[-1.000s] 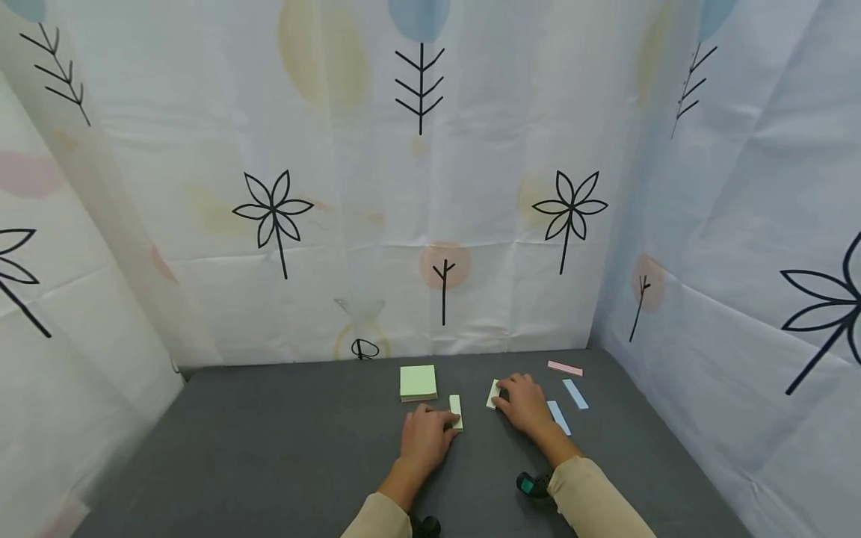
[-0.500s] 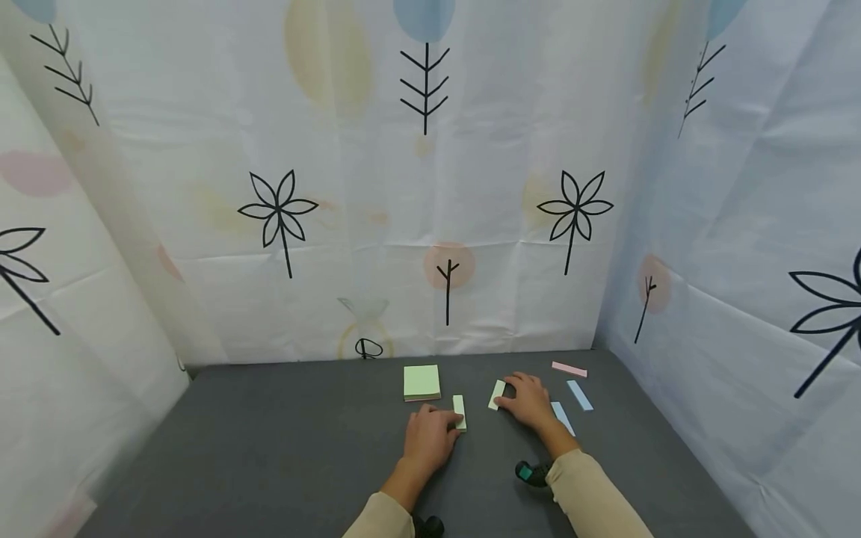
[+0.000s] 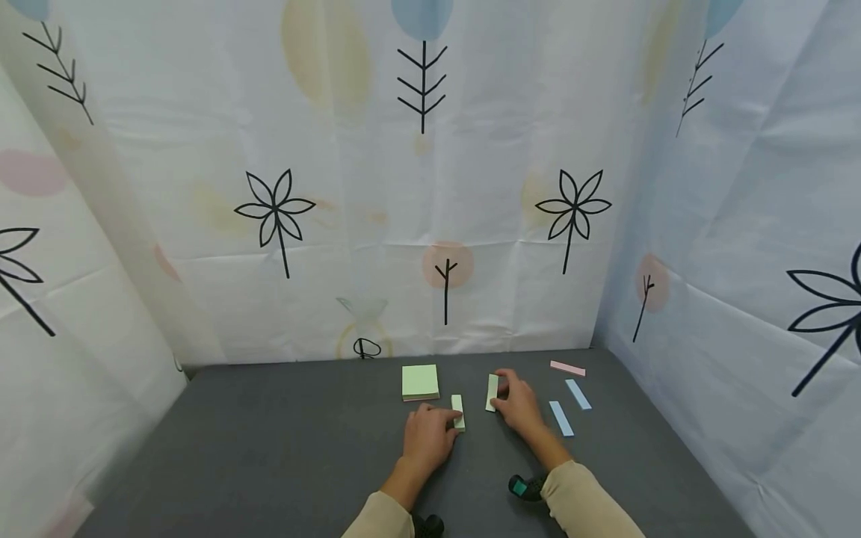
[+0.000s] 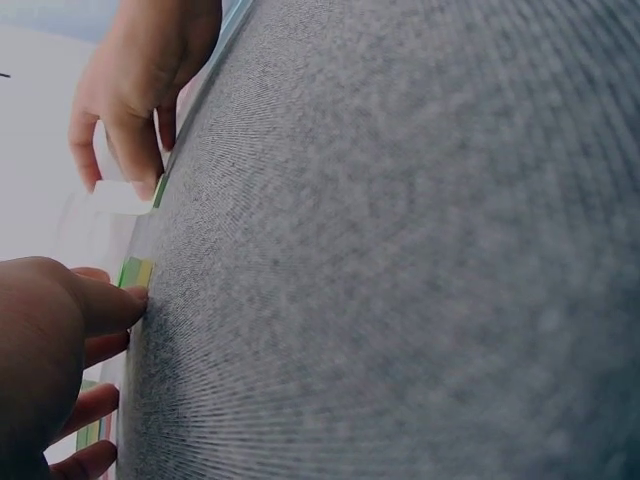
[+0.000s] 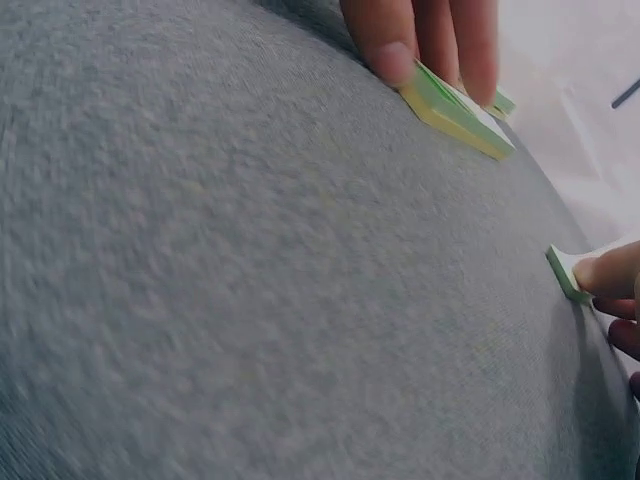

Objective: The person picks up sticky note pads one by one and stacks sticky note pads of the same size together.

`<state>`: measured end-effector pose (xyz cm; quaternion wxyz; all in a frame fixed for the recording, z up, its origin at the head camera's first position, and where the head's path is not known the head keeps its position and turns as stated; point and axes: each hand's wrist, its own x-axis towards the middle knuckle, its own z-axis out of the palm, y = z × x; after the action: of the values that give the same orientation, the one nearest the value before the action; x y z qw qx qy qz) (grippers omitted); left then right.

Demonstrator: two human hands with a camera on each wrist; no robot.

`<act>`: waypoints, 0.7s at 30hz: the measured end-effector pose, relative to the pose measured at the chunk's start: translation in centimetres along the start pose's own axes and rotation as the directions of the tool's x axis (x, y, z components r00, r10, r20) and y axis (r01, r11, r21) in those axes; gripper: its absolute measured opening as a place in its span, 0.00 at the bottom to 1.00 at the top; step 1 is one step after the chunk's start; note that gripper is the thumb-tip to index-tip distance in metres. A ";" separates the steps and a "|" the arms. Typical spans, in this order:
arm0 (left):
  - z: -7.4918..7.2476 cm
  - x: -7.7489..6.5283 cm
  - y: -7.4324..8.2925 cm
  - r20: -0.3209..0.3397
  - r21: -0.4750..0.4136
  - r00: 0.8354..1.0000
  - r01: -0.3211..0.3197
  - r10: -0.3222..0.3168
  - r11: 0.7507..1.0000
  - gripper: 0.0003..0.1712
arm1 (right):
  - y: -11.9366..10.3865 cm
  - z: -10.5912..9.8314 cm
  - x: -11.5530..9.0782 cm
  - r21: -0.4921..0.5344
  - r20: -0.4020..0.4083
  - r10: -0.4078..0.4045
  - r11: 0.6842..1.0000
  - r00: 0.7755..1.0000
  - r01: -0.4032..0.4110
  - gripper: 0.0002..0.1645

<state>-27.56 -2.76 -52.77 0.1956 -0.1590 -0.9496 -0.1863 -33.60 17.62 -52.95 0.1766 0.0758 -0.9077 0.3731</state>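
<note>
My left hand [image 3: 426, 439] pinches a narrow pale green sticky-note strip pad [image 3: 457, 404] near its lower end, index finger on top and thumb at the side. In the right wrist view this strip pad [image 5: 465, 122] shows green and yellow layers. To its right, my right hand [image 3: 518, 403] grips a second pale green strip pad [image 3: 492, 390] at its right side, index finger near the far end and thumb near the close end. In the left wrist view, a white sheet [image 4: 118, 198] sticks out beside the green edge under the right fingers.
A square green sticky-note stack [image 3: 420, 381] lies behind my left hand. Right of my right hand lie two blue strips [image 3: 561, 418] and a pink strip [image 3: 568, 368]. White patterned cloth [image 3: 363, 187] rises behind the dark grey tabletop [image 3: 289, 441].
My right hand has shifted slightly left and turned its strip pad from slanted to nearly straight. The nearer blue strip is now fully uncovered. My left hand stays in place.
</note>
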 end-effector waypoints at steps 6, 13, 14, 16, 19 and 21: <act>0.1 0.1 0.1 0.006 0.023 1.000 0.009 -0.009 1.000 0.17 | -0.8 0.0 0.2 0.109 -0.020 0.038 0.993 0.999 -0.035 0.28; 0.0 0.2 0.1 0.003 0.032 1.000 0.017 -0.017 0.999 0.18 | -2.8 -0.1 0.7 0.288 0.016 0.110 0.951 0.994 -0.110 0.27; 0.0 0.2 0.1 0.002 0.033 1.000 0.018 -0.018 0.999 0.18 | -3.0 0.0 0.8 0.313 0.026 0.117 0.942 0.993 -0.119 0.26; 0.1 0.1 0.1 0.002 0.036 1.000 0.021 -0.022 0.999 0.19 | -3.4 0.4 0.9 0.364 0.042 0.129 0.921 0.991 -0.135 0.25; 0.1 0.1 0.1 0.001 0.036 1.000 0.024 -0.024 0.999 0.20 | -3.6 1.0 1.2 0.429 0.065 0.139 0.890 0.988 -0.153 0.23; 0.2 0.1 0.0 -0.001 0.037 1.000 0.023 -0.023 0.999 0.20 | -3.8 1.4 1.3 0.449 0.075 0.145 0.879 0.987 -0.163 0.22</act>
<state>-27.68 -2.65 -52.88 0.1964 -0.1444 -0.9546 -0.1711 -34.13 13.93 -50.96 0.1061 0.0498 -0.8019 0.5858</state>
